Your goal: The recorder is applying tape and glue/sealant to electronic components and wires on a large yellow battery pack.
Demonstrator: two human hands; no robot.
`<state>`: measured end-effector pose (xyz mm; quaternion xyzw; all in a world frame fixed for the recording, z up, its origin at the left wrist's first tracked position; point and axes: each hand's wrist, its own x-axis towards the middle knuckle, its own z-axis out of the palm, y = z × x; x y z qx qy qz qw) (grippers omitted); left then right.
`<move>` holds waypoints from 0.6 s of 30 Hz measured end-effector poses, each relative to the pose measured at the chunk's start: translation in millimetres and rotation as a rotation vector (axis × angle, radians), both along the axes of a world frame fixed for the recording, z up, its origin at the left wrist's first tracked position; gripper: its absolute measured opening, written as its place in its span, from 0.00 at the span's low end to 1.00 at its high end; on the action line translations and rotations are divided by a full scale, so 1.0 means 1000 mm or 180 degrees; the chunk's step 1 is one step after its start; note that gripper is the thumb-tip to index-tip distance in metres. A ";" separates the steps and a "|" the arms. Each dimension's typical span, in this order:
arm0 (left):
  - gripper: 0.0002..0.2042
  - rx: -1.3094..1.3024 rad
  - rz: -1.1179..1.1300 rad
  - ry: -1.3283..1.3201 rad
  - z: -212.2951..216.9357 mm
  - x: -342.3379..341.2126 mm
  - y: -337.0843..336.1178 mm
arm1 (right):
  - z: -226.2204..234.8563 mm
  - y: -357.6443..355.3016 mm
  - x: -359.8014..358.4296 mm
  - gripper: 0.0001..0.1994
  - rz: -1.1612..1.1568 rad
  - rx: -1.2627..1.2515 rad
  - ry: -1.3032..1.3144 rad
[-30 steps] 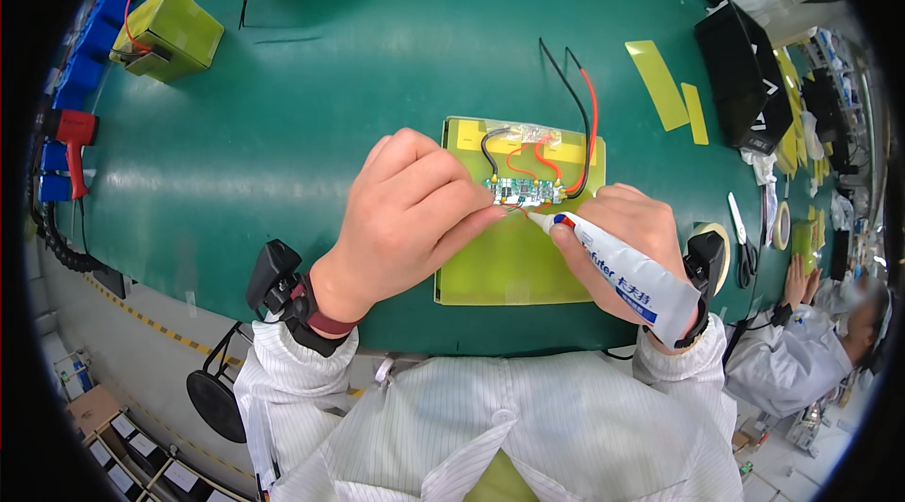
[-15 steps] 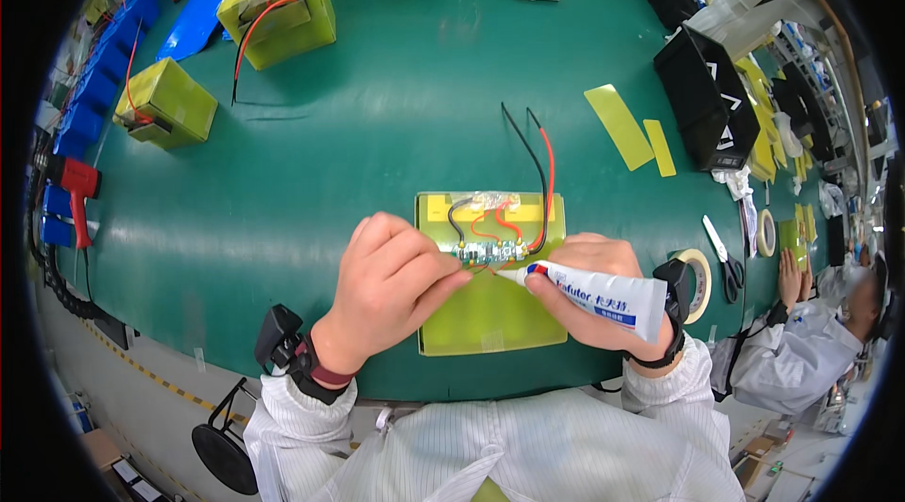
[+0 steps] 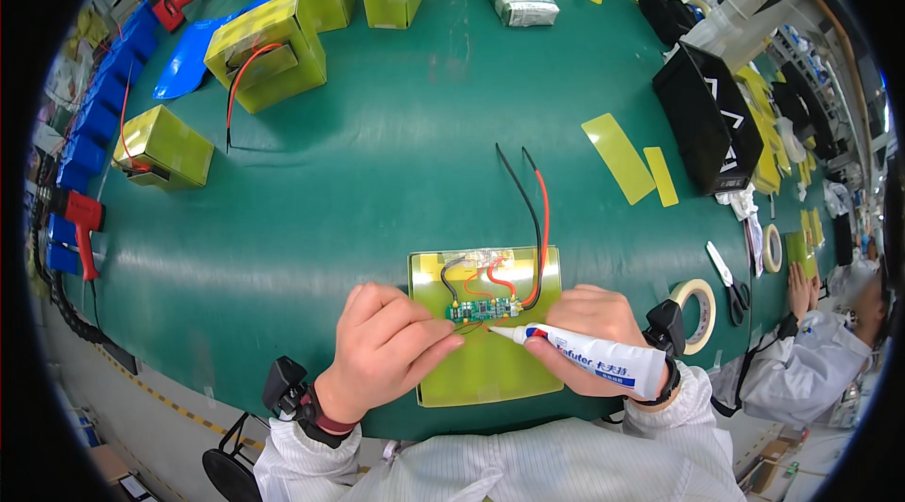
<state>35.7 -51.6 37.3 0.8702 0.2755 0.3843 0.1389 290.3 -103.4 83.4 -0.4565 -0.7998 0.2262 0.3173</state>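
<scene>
A flat yellow-green battery pack (image 3: pixel 490 375) lies in front of me, with a small green circuit board (image 3: pixel 483 310) on its upper half. Short black and red wires join the board to the pack's far edge, and a longer red and black lead (image 3: pixel 539 219) rises past it. My right hand (image 3: pixel 589 332) grips a white glue tube (image 3: pixel 603 361), its nozzle pointing left just below the board. Closed in a pinch, my left hand (image 3: pixel 386 346) has its fingertips at the board's lower left, beside thin wires; what they hold is hidden.
Wrapped yellow battery packs (image 3: pixel 269 54) with leads stand at the far left, near red heat guns (image 3: pixel 85 219) and blue bins. To the right are yellow sheets (image 3: pixel 617 158), a black bin (image 3: pixel 707 120), scissors (image 3: pixel 728 280) and a tape roll (image 3: pixel 696 313). Another person (image 3: pixel 806 351) works at far right.
The whole scene sits lower in the picture as the view tilts. Both hands keep their hold, and the tube's nozzle stays close to the board's lower edge.
</scene>
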 end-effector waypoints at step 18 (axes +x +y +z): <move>0.09 -0.0047 -0.0008 -0.0237 -0.003 0.008 0.005 | -0.019 -0.006 0.027 0.22 0.0091 -0.2609 0.4211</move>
